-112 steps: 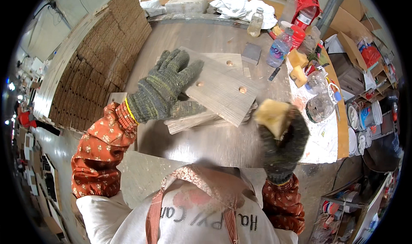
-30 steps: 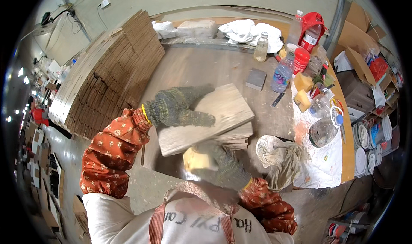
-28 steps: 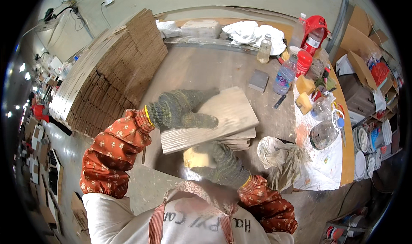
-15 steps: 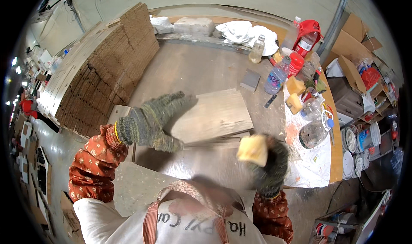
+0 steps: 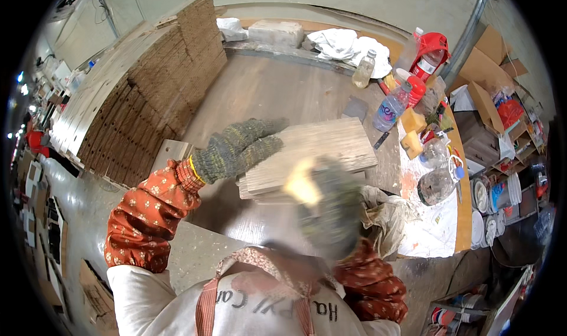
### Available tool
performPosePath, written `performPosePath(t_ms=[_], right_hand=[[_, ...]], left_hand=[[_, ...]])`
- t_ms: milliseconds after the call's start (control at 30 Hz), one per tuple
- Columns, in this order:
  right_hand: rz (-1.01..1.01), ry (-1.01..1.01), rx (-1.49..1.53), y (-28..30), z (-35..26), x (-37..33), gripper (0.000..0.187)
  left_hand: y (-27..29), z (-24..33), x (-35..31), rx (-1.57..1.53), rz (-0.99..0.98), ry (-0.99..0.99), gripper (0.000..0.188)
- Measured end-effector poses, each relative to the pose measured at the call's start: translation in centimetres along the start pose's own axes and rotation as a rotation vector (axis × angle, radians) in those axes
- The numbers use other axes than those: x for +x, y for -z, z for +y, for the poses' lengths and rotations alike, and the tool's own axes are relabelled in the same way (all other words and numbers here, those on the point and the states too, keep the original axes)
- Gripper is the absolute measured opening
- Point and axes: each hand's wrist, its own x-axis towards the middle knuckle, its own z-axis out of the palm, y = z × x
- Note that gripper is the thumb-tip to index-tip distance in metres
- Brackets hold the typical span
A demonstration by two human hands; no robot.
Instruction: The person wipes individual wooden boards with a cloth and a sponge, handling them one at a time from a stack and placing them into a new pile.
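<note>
A small stack of pale wood-grain boards (image 5: pixel 322 150) lies in front of me, its top board slightly askew over those below. My left hand (image 5: pixel 239 150), in a grey-green knitted glove, rests at the stack's left end with fingers stretched out along the top board. My right hand (image 5: pixel 332 212), gloved alike and smeared by motion, holds a yellow sponge (image 5: pixel 303 182) over the near edge of the boards. Whether the sponge touches the wood I cannot tell. The right fingers are mostly blurred.
A tall stack of drilled boards (image 5: pixel 171 70) stands at left. To the right are a beige rag (image 5: pixel 384 215), a water bottle (image 5: pixel 391 107), yellow sponge pieces (image 5: pixel 412 123), a clear jug (image 5: pixel 440 182) and a grey block (image 5: pixel 355 107). White cloths (image 5: pixel 348 46) lie at the back.
My right hand has swung left with the sponge, from beside the boards to over their near edge, uncovering the rag. My left fingers have drawn closer together at the boards' left end.
</note>
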Motion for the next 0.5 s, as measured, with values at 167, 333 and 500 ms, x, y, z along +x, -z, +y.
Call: performPosePath(t_ms=[167, 333, 500], right_hand=[[-0.149, 0.052, 0.088, -4.4, -4.9, 0.3, 0.044], [-0.127, 0.027, -0.217, 2.8, 1.2, -0.4, 0.044], [0.165, -0.109, -0.604, 9.5, 8.0, -0.7, 0.037]], left_hand=[[0.2, -1.3, -0.9, -0.018, 0.022, -0.216, 0.044], [-0.2, 0.8, 0.6, -0.143, -0.042, -0.042, 0.043], [0.3, 0.9, -1.3, 0.051, 0.084, -0.051, 0.039]])
